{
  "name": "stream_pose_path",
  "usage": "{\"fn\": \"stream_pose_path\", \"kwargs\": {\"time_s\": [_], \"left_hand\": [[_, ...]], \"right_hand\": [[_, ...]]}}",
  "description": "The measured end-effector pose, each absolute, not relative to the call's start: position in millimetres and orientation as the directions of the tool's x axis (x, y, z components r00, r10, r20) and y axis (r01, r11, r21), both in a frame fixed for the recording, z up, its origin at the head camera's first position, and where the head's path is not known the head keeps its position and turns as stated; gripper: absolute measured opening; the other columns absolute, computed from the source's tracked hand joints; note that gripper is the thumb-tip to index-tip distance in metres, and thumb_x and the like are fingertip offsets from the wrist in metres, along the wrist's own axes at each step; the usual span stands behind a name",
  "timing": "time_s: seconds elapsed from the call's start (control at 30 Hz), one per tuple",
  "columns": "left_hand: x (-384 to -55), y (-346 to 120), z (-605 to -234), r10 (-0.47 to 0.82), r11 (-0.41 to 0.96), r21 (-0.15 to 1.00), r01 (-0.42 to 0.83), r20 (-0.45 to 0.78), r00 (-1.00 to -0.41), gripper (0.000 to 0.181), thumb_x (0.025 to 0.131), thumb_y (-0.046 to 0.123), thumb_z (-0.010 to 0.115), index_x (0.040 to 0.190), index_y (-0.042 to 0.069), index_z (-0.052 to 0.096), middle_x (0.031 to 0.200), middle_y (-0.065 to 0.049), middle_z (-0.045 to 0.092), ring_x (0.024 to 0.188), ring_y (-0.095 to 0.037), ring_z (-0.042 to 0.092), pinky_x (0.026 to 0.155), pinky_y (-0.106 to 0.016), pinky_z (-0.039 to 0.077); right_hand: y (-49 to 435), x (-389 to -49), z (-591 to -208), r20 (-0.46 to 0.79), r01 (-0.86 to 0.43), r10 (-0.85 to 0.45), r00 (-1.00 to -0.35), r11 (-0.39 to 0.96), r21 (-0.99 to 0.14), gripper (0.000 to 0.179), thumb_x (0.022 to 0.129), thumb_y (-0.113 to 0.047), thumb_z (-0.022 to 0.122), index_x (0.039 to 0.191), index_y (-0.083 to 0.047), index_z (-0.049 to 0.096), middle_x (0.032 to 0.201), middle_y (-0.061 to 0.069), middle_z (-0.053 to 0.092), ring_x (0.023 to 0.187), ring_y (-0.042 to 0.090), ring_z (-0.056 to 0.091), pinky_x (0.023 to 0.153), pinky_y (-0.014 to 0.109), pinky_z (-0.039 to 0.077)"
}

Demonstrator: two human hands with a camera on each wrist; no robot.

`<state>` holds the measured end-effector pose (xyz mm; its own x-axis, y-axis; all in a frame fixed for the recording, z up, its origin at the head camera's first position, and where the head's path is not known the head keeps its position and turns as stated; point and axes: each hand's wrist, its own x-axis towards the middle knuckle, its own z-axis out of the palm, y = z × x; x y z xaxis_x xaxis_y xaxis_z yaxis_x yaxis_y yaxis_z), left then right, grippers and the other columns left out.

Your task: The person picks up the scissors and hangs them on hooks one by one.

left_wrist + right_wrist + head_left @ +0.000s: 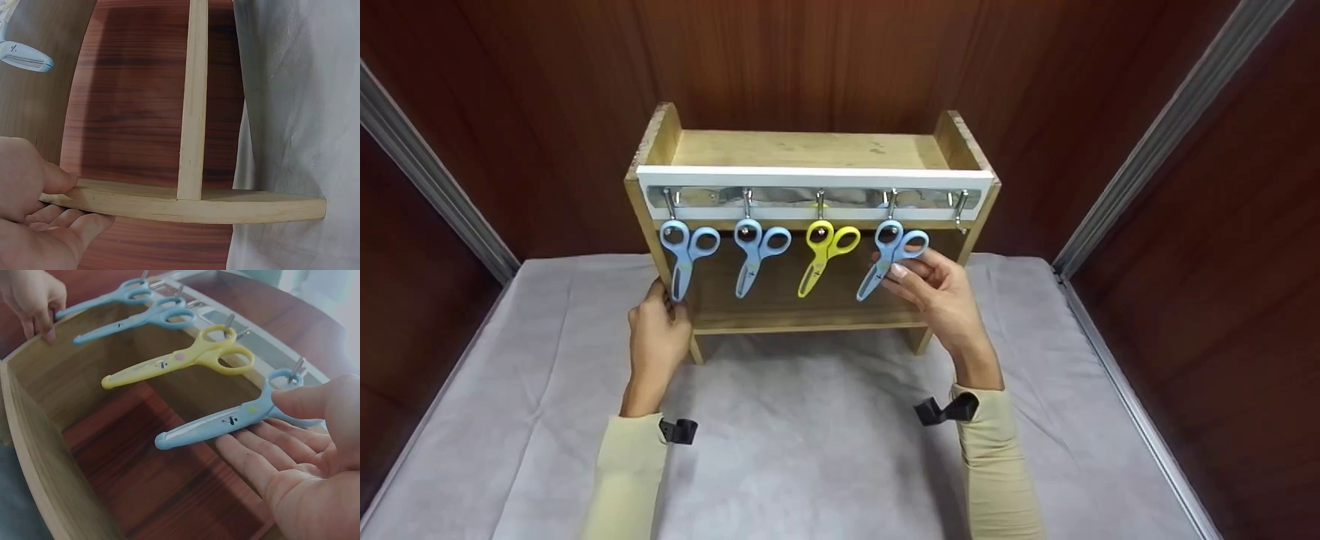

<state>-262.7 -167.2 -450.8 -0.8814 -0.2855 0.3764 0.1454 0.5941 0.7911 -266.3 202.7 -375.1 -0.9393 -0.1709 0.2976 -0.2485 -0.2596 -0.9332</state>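
Observation:
A wooden shelf rack [810,152] stands on the cloth, with a white hook rail [810,175] along its front. My left hand [656,337] grips the edge of the rack's left side panel [135,207], thumb on one face and fingers on the other. At the right, my right hand [949,307] pinches blue scissors [208,431] between thumb and fingers, just below the handles; one handle loop is around a hook. Yellow scissors [812,276] hang to their left. Farther left hang two more blue scissors, a middle pair [750,270] and an end pair [681,270].
The rail's far-right hook [961,210] carries no scissors. Grey cloth [810,450] covers the surface under the rack. Reddish-brown panels [810,60] rise behind and on both sides, with metal strips [1155,135] at the corners. A black wrist mount [949,410] sits on the right sleeve.

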Motion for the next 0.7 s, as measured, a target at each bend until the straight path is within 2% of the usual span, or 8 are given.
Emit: {"fn": "stream_pose_path", "kwargs": {"time_s": [0.1, 0.17, 0.27, 0.33, 0.47, 0.57, 0.7], "left_hand": [[-262.9, -167.0, -451.1, -0.282, 0.593, 0.792, 0.147, 0.375, -0.883, 0.043, 0.099, 0.0, 0.051, 0.14, -0.01, 0.058, 0.122, -0.033, 0.072, 0.114, -0.047, 0.072, 0.091, -0.059, 0.058], [-262.5, -166.9, -451.2, -0.284, 0.591, 0.794, 0.146, 0.374, -0.883, 0.042, 0.099, 0.0, 0.051, 0.139, -0.01, 0.058, 0.122, -0.033, 0.072, 0.113, -0.046, 0.072, 0.09, -0.058, 0.058], [-262.4, -166.8, -451.9, -0.293, 0.587, 0.797, 0.143, 0.374, -0.88, 0.042, 0.099, -0.001, 0.051, 0.139, -0.01, 0.058, 0.122, -0.033, 0.072, 0.109, -0.044, 0.073, 0.087, -0.057, 0.058], [-262.4, -166.2, -452.4, -0.291, 0.588, 0.797, 0.141, 0.371, -0.882, 0.042, 0.099, -0.001, 0.05, 0.139, -0.01, 0.058, 0.121, -0.034, 0.072, 0.107, -0.043, 0.073, 0.085, -0.056, 0.057], [-262.5, -165.5, -453.1, -0.277, 0.592, 0.793, 0.145, 0.369, -0.887, 0.042, 0.099, 0.0, 0.05, 0.138, -0.01, 0.058, 0.12, -0.033, 0.073, 0.106, -0.043, 0.073, 0.085, -0.056, 0.057], [-262.2, -166.4, -452.7, -0.274, 0.596, 0.789, 0.151, 0.376, -0.885, 0.041, 0.099, 0.0, 0.051, 0.137, -0.01, 0.059, 0.119, -0.033, 0.073, 0.107, -0.044, 0.073, 0.086, -0.058, 0.057], [-262.3, -168.1, -451.0, -0.286, 0.598, 0.788, 0.147, 0.382, -0.879, 0.039, 0.099, 0.002, 0.052, 0.136, -0.008, 0.06, 0.117, -0.032, 0.074, 0.107, -0.045, 0.073, 0.088, -0.059, 0.057]], "right_hand": [[207.8, -264.1, -377.7, 0.299, -0.259, -0.156, -0.942, -0.233, -0.937, 0.027, 0.1, 0.008, 0.058, 0.127, 0.013, 0.061, 0.117, 0.02, 0.076, 0.112, 0.029, 0.077, 0.104, 0.048, 0.057], [211.2, -262.0, -379.2, 0.304, -0.268, -0.15, -0.941, -0.22, -0.938, 0.027, 0.1, 0.007, 0.059, 0.126, 0.015, 0.06, 0.115, 0.017, 0.076, 0.115, 0.038, 0.075, 0.103, 0.048, 0.058], [216.8, -259.1, -381.7, 0.316, -0.283, -0.146, -0.938, -0.207, -0.937, 0.03, 0.101, 0.006, 0.06, 0.128, 0.017, 0.058, 0.124, 0.025, 0.074, 0.121, 0.049, 0.069, 0.101, 0.049, 0.059], [221.6, -255.9, -383.7, 0.314, -0.287, -0.137, -0.939, -0.188, -0.939, 0.032, 0.101, 0.005, 0.06, 0.13, 0.017, 0.057, 0.13, 0.031, 0.07, 0.122, 0.052, 0.067, 0.1, 0.05, 0.059], [233.7, -249.0, -390.1, 0.283, -0.273, -0.114, -0.952, -0.098, -0.957, 0.033, 0.101, 0.003, 0.062, 0.132, 0.014, 0.058, 0.135, 0.036, 0.065, 0.117, 0.039, 0.074, 0.1, 0.05, 0.059], [244.1, -244.7, -396.0, 0.254, -0.253, -0.099, -0.962, -0.024, -0.967, 0.032, 0.101, 0.002, 0.063, 0.132, 0.011, 0.06, 0.135, 0.033, 0.066, 0.113, 0.029, 0.077, 0.1, 0.047, 0.06], [257.4, -241.7, -402.1, 0.238, -0.241, -0.074, -0.969, 0.035, -0.97, 0.034, 0.101, -0.001, 0.065, 0.133, 0.01, 0.061, 0.133, 0.03, 0.068, 0.111, 0.026, 0.077, 0.099, 0.045, 0.061]]}}
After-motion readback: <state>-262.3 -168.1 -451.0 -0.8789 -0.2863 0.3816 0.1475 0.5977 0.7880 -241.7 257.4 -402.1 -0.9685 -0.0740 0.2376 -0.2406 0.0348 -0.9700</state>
